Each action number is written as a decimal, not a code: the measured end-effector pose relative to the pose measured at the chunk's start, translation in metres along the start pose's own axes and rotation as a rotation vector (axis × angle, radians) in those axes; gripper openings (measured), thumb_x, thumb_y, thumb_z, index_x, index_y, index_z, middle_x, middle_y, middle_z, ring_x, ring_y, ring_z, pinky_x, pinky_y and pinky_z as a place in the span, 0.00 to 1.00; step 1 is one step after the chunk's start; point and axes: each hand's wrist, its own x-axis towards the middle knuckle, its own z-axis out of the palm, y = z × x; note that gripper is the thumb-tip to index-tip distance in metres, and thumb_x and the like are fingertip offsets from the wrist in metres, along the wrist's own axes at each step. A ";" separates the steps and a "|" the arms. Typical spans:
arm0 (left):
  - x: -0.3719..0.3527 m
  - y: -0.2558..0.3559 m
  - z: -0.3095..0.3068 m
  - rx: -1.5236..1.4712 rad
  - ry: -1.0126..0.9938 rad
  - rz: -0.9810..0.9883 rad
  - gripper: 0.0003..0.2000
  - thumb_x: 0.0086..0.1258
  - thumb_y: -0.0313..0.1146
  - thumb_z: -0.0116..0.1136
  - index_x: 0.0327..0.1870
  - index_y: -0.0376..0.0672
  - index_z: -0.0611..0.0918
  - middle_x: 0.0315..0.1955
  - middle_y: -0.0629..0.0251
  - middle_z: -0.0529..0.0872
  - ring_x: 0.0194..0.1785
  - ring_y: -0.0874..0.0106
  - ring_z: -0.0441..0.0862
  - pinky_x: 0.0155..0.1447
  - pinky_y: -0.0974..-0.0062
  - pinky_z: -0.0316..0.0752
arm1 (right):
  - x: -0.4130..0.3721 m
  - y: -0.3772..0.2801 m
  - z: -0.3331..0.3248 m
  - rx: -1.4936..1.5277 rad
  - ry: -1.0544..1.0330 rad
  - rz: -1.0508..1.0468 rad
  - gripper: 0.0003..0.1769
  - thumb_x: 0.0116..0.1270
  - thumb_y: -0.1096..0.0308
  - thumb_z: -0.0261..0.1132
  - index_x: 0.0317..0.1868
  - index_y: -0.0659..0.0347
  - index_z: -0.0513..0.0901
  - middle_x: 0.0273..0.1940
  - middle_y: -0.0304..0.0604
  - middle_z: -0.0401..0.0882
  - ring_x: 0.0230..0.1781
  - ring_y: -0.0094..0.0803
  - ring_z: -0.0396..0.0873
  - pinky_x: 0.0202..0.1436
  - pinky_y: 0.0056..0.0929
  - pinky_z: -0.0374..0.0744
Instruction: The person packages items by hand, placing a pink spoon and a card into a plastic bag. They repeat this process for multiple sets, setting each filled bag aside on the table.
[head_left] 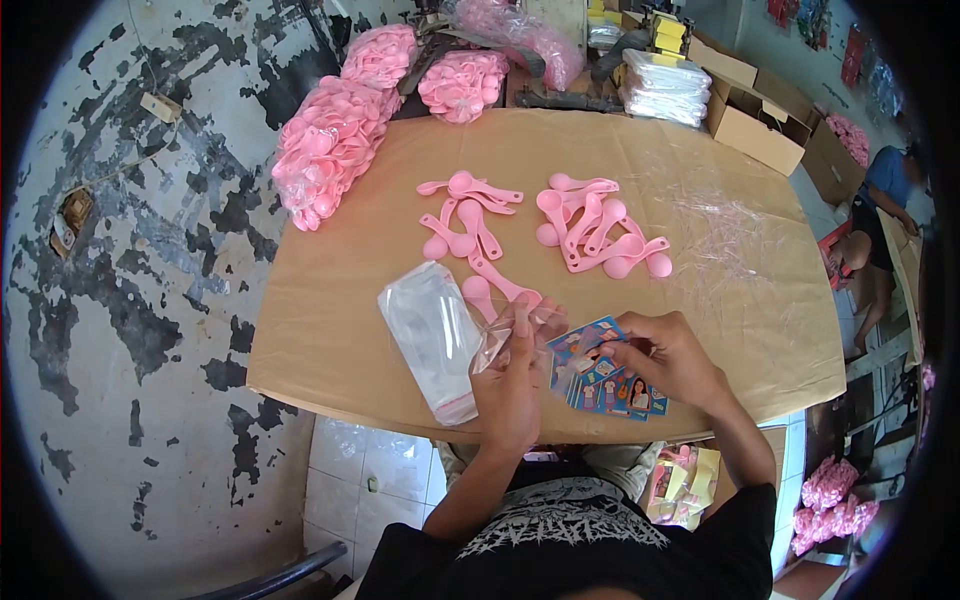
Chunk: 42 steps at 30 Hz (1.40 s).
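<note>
My left hand (pixel 507 385) is closed on a clear plastic bag (pixel 492 347), its film catching the light by my fingertips. My right hand (pixel 672 358) pinches a blue printed card (pixel 585 340) with small colourful pictures. More such cards (pixel 640 398) lie beneath it at the table's near edge. Beside my left wrist lies a stack of clear plastic bags (pixel 428 335). Just beyond my left fingers are pink measuring spoons (pixel 498 280), partly hidden by my hand and the film.
Loose pink spoons lie in two groups, a left pile (pixel 465 220) and a right pile (pixel 600 225), on the brown-paper-covered table (pixel 380 210). Bagged spoons (pixel 330 150) line the far left edge. Plastic packs (pixel 665 85) and cardboard boxes (pixel 760 125) stand behind. Another person (pixel 885 195) sits at right.
</note>
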 end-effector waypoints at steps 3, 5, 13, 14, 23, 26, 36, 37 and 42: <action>-0.001 -0.001 0.001 0.001 -0.002 0.000 0.20 0.79 0.35 0.48 0.65 0.30 0.69 0.55 0.48 0.81 0.59 0.66 0.79 0.62 0.72 0.74 | 0.000 -0.004 0.005 -0.056 0.029 -0.019 0.08 0.67 0.75 0.65 0.46 0.64 0.83 0.28 0.43 0.84 0.22 0.19 0.76 0.28 0.22 0.76; -0.001 0.002 0.004 0.060 -0.012 0.003 0.20 0.79 0.34 0.48 0.65 0.30 0.69 0.56 0.49 0.80 0.60 0.67 0.78 0.62 0.72 0.74 | 0.001 -0.005 0.008 -0.060 0.032 -0.020 0.09 0.67 0.74 0.65 0.46 0.64 0.83 0.27 0.43 0.83 0.21 0.20 0.74 0.27 0.22 0.75; -0.003 -0.001 -0.004 0.086 -0.143 -0.012 0.19 0.79 0.33 0.49 0.65 0.31 0.71 0.57 0.50 0.80 0.59 0.66 0.79 0.62 0.71 0.75 | 0.001 -0.015 -0.003 -0.063 -0.168 0.053 0.08 0.65 0.71 0.64 0.42 0.67 0.83 0.22 0.44 0.77 0.19 0.23 0.70 0.25 0.26 0.72; -0.004 -0.001 -0.005 0.084 -0.145 -0.009 0.19 0.79 0.33 0.49 0.65 0.31 0.71 0.57 0.50 0.80 0.59 0.66 0.80 0.62 0.71 0.75 | 0.001 -0.017 -0.004 -0.072 -0.174 0.057 0.09 0.64 0.71 0.64 0.42 0.67 0.83 0.22 0.44 0.76 0.19 0.22 0.70 0.25 0.26 0.72; -0.006 0.001 -0.014 0.177 -0.273 -0.058 0.17 0.78 0.32 0.50 0.62 0.31 0.72 0.57 0.46 0.79 0.59 0.62 0.79 0.64 0.65 0.74 | 0.000 -0.010 0.013 0.238 -0.006 0.118 0.11 0.67 0.74 0.64 0.48 0.67 0.85 0.32 0.37 0.84 0.31 0.17 0.76 0.34 0.21 0.78; -0.007 -0.002 -0.012 -0.141 -0.282 -0.087 0.19 0.77 0.29 0.51 0.64 0.29 0.71 0.60 0.51 0.78 0.62 0.70 0.76 0.67 0.72 0.69 | -0.002 -0.012 0.025 0.352 0.056 0.141 0.11 0.68 0.74 0.65 0.49 0.67 0.85 0.35 0.35 0.84 0.35 0.16 0.77 0.38 0.19 0.79; -0.006 0.000 -0.018 -0.021 -0.373 0.161 0.31 0.75 0.37 0.51 0.73 0.37 0.54 0.71 0.42 0.60 0.76 0.52 0.54 0.77 0.52 0.49 | 0.004 0.004 0.040 0.368 -0.050 0.080 0.11 0.66 0.72 0.68 0.47 0.66 0.83 0.37 0.35 0.83 0.35 0.16 0.75 0.37 0.20 0.75; -0.005 0.002 -0.024 -0.208 -0.375 0.128 0.29 0.76 0.39 0.48 0.72 0.37 0.56 0.70 0.41 0.61 0.76 0.51 0.55 0.77 0.50 0.49 | 0.007 0.002 0.042 0.363 -0.058 0.061 0.10 0.66 0.71 0.69 0.44 0.66 0.83 0.35 0.35 0.83 0.34 0.16 0.75 0.36 0.20 0.75; -0.008 0.003 -0.027 -0.100 -0.374 0.235 0.18 0.74 0.36 0.54 0.60 0.42 0.66 0.64 0.42 0.71 0.74 0.53 0.61 0.75 0.57 0.54 | 0.021 -0.022 0.052 0.460 -0.059 0.225 0.09 0.63 0.69 0.72 0.32 0.63 0.80 0.25 0.32 0.77 0.25 0.15 0.71 0.28 0.22 0.70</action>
